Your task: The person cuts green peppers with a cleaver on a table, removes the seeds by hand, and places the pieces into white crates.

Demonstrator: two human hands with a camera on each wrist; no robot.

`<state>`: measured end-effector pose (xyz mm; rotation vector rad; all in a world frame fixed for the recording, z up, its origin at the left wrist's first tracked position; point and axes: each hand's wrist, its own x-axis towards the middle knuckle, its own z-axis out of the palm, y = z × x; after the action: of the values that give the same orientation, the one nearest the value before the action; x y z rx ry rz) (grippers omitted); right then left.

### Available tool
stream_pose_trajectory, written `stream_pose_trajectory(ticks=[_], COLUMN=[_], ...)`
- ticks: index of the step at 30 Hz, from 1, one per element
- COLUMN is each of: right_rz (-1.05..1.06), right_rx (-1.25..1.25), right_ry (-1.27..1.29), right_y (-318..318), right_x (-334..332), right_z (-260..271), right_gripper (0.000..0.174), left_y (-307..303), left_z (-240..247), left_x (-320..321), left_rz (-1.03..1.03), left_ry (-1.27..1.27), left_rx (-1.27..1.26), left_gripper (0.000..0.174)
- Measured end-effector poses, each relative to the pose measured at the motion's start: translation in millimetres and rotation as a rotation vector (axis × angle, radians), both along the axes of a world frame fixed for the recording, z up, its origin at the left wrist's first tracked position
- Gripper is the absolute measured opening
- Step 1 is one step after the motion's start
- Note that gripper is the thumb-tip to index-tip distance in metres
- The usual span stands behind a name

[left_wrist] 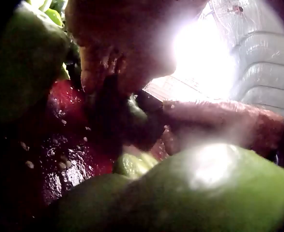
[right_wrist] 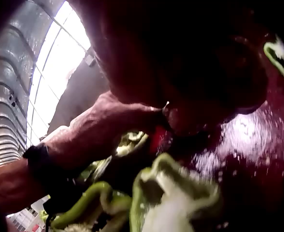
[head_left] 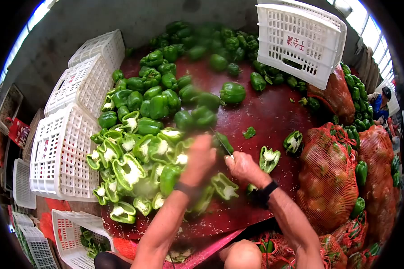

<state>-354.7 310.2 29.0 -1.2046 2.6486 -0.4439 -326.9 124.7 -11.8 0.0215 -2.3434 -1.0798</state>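
In the head view, my right hand (head_left: 247, 168) grips a small knife (head_left: 218, 138), its blade pointing up and left. A green pepper piece (head_left: 225, 142) lies along the blade. My left hand (head_left: 199, 157), blurred, is close on the left with its fingers curled at this piece. Dark shadow hides most of the contact in the left wrist view, where a bit of green (left_wrist: 137, 108) shows between the hands. Halved peppers (head_left: 128, 172) with pale cores are heaped left of my left hand. The right wrist view shows a cut pepper (right_wrist: 173, 198) below both hands.
Whole green peppers (head_left: 159, 105) cover the far left and back of the red surface (head_left: 260, 121). White crates (head_left: 63, 154) line the left, and more (head_left: 296, 42) stand at the back right. Filled net bags (head_left: 327, 179) are on the right. One halved pepper (head_left: 269, 158) lies beyond my right hand.
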Motion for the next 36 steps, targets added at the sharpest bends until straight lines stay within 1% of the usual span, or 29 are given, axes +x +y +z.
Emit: stream_pose_trajectory(ticks=[1,3,5,6,7,9,10,11,13,14,15,16,17,18,19,21,22,23,25,27,29,31,33,34,36], right_rz=[0.045,0.043,0.073,0.081,0.096,-0.091,-0.231,-0.241,-0.441,-0.462,-0.484,-0.437,-0.267,-0.23,-0.193,-0.184,-0.179,-0.244,-0.372,-0.352,-0.375,-0.179,-0.088,-0.095,-0.225], right_rx=[-0.002,0.004,0.037,-0.006,-0.044,-0.104,-0.097,-0.022,0.063,0.012,-0.038,-0.198,-0.214,-0.208,-0.202,-0.235,-0.252,-0.293,-0.371,-0.352,-0.317,-0.36,-0.3,-0.218,-0.133], right_ry=[0.118,0.134,0.118,0.201,0.206,-0.067,-0.249,-0.316,-0.496,-0.491,-0.486,-0.396,-0.206,-0.127,-0.047,-0.063,-0.072,-0.149,-0.308,-0.351,-0.37,-0.199,-0.123,-0.127,-0.277], right_y=[2.5,10.7,14.3,25.5,34.3,49.9,55.8,49.2,52.3,53.2,55.0,58.2,56.6,49.4,39.0,20.2,10.5,0.2,-18.7,-28.4,-34.0,-29.4,-28.3,-30.6,-41.4], right_x=[7.2,14.4,21.4,23.9,25.5,26.4,25.6,29.4,25.9,25.9,24.7,21.6,15.1,9.6,3.6,-17.9,-28.4,-37.1,-49.5,-56.5,-62.2,-67.6,-69.3,-68.0,-68.6], right_z=[-6.6,-17.1,3.9,-8.2,-13.5,-20.0,-13.9,30.2,62.9,75.4,80.8,74.5,76.5,78.9,80.9,68.3,60.0,53.5,43.7,41.7,37.1,30.0,24.1,33.8,55.1], right_gripper=[0.012,0.009,0.008,0.006,0.007,0.021,0.024,0.033,0.037,0.036,0.035,0.035,0.035,0.028,0.022,0.025,0.026,0.029,0.034,0.039,0.039,0.036,0.028,0.022,0.013], left_y=[1.9,0.0,-4.7,-6.6,-8.1,-10.8,-12.7,-13.4,-15.7,-19.7,-22.1,-24.0,-25.9,-35.7,-43.6,-58.1,-65.6,-71.8,-78.4,-80.5,-82.0,-82.6,-80.3,-79.4,-78.5], left_z=[2.1,2.8,5.0,6.2,7.7,12.3,14.4,15.3,15.5,15.5,22.1,30.5,36.3,21.4,31.7,33.6,30.3,29.2,27.0,25.8,19.7,14.7,11.7,10.1,6.5], left_x=[-0.2,0.5,-1.0,-0.7,-0.5,0.9,2.2,3.8,6.6,6.6,6.4,4.1,-1.0,-15.3,-24.3,-47.1,-58.4,-68.8,-82.6,-90.5,-98.0,-103.2,-103.2,-105.1,-109.8], left_rz=[0.006,0.007,0.0,-0.006,-0.011,-0.085,-0.118,-0.199,-0.361,-0.463,-0.44,-0.416,-0.396,-0.269,-0.169,-0.008,0.04,0.086,0.07,0.056,0.029,-0.003,-0.021,-0.013,0.0], left_ry=[0.003,-0.022,-0.033,-0.033,-0.033,-0.08,-0.103,-0.11,-0.133,-0.229,-0.204,-0.177,-0.151,-0.11,-0.081,0.032,0.062,0.094,0.068,0.076,0.025,-0.03,-0.049,-0.044,-0.029], left_rx=[0.027,0.002,0.012,0.037,0.064,0.069,0.07,0.072,0.073,0.046,0.035,0.025,0.013,0.059,0.072,-0.014,-0.065,-0.116,-0.112,-0.14,-0.175,-0.25,-0.262,-0.268,-0.294], left_gripper=[0.021,0.02,0.02,0.02,0.019,0.02,0.02,0.02,0.022,0.022,0.021,0.02,0.019,0.017,0.016,0.015,0.015,0.015,0.017,0.017,0.016,0.016,0.014,0.014,0.013])
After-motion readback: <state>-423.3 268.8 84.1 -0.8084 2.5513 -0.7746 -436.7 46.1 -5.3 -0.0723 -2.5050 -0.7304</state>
